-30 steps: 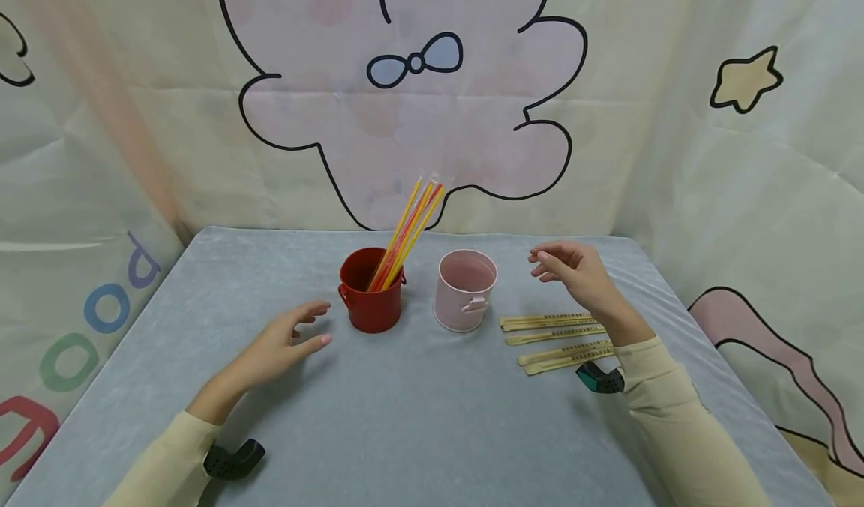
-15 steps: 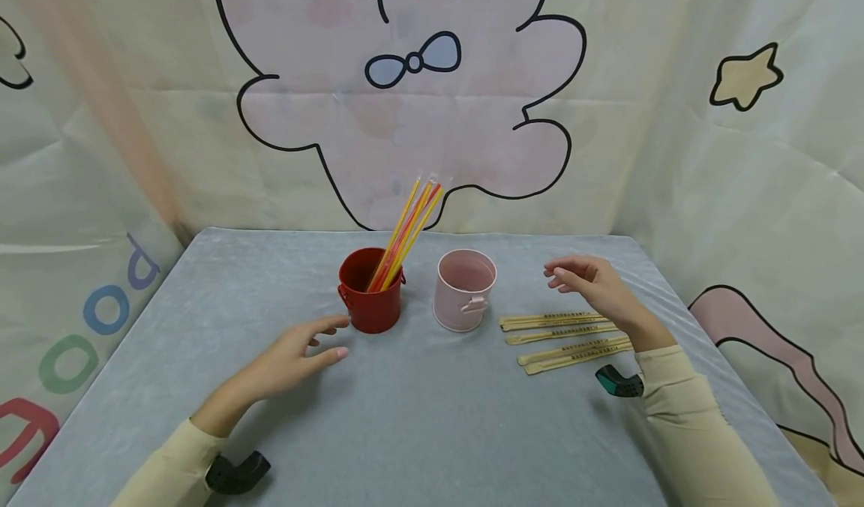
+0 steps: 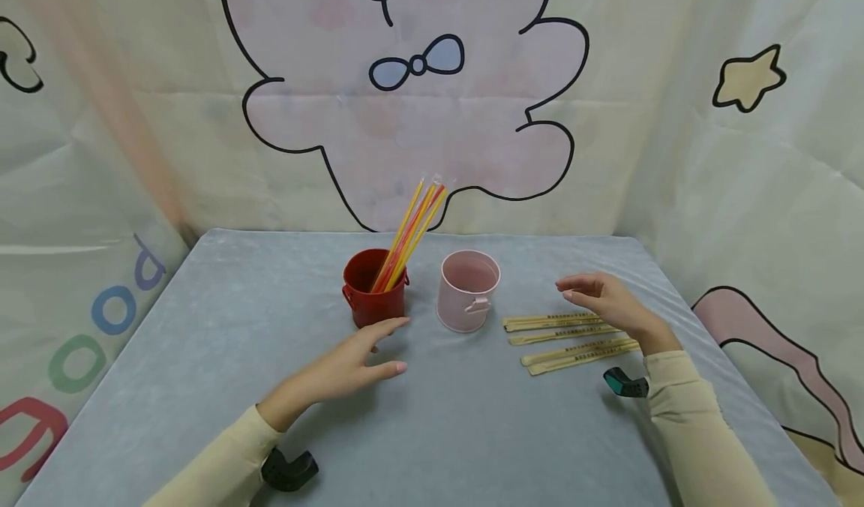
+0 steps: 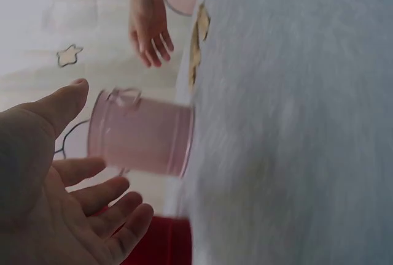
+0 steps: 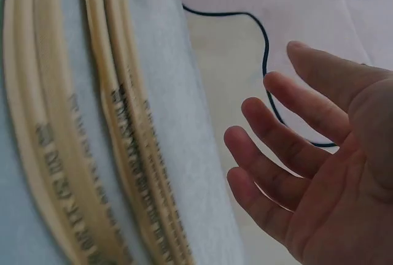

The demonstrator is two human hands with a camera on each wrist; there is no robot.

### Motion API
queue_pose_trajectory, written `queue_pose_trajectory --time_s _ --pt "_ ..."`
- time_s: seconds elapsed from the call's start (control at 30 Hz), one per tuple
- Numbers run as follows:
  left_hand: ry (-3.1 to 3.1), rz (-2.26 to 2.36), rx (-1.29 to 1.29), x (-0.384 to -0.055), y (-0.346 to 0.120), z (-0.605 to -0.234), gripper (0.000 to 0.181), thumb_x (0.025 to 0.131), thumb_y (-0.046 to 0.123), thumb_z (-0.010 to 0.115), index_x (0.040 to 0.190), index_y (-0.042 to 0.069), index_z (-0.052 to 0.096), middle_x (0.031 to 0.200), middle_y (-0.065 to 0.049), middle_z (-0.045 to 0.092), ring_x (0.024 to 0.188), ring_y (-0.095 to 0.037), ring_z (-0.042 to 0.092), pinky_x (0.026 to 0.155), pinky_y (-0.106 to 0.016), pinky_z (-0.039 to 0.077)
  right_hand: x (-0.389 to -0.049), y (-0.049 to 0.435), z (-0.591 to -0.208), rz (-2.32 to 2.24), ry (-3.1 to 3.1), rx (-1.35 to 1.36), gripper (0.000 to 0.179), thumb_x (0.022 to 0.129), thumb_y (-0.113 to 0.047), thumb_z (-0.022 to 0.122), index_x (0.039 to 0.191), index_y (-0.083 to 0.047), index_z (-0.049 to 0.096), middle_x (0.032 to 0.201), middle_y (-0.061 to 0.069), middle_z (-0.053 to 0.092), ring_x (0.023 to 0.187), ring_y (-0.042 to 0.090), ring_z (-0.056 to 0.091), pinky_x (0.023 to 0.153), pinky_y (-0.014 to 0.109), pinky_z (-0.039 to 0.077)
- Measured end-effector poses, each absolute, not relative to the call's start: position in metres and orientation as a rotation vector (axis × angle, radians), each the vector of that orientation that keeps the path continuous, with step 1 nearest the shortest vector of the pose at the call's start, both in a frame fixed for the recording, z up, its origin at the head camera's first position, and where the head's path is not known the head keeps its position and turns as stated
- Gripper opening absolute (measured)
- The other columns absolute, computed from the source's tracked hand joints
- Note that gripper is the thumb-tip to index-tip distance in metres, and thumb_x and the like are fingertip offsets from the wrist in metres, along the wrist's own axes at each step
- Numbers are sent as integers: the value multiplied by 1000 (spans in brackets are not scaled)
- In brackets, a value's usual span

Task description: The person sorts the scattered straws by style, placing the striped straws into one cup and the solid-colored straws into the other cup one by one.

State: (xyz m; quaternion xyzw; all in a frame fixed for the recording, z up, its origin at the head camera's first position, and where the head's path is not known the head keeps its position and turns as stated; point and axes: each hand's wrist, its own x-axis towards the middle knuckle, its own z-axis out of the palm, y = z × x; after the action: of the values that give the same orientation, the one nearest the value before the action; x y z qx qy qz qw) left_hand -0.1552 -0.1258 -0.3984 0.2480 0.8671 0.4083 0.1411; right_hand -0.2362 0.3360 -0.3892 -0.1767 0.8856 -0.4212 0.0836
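Backed at twelve o'clock by cream sheeting (image 3: 621,117) with a pink cartoon animal (image 3: 432,132); marked at two by a star (image 3: 749,79), near nine by coloured letters (image 3: 97,312); spread at six with grey-blue tablecloth (image 3: 486,432).

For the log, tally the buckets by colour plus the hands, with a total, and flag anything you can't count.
Red bucket: 1
Pink bucket: 1
Hands: 2 (left hand, right hand)
Total: 4
Straws and paper packets overlap too much to count surely.
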Motion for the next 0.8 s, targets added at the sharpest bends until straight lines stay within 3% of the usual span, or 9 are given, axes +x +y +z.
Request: queue_pose_trajectory --time_s 0.13,0.3,0.47,0.7,0.8 --pt "2469 1202 705 -159 -108 -405 80 87 42 68 153 26 26 159 4 30 148 -23 30 116 -55 34 -235 340 -396 -1269 2642 -493 40 99 -21 54 130 6 54 133 30 54 102 -13 57 84 11 49" --pt "2480 1200 703 -164 -89 -416 89 87 45 67 156 20 16 163 3 20 153 -21 18 121 -52 24 -236 342 -401 -1277 2672 -488 39 98 -18 56 128 7 55 130 30 56 103 -8 58 82 11 50" --pt "2531 1193 624 -171 -73 -421 92 88 45 65 157 16 11 164 -2 15 153 -24 14 122 -52 21 -237 346 -406 -1243 2690 -516 38 98 -17 57 129 6 56 129 30 57 111 9 61 84 11 50" --pt "2521 1283 549 -187 -49 -423 95 91 41 64 156 11 3 165 -6 7 154 -26 8 124 -53 16 -239 351 -409 -1159 2743 -491 37 96 -16 59 127 5 58 128 28 59 102 -4 58 81 13 51" --pt "2514 1318 503 -195 -41 -424 97 90 41 64 156 11 0 166 -5 5 154 -25 6 124 -52 15 -239 352 -409 -1141 2752 -488 36 96 -14 59 127 4 58 128 28 60 103 2 60 80 14 51"
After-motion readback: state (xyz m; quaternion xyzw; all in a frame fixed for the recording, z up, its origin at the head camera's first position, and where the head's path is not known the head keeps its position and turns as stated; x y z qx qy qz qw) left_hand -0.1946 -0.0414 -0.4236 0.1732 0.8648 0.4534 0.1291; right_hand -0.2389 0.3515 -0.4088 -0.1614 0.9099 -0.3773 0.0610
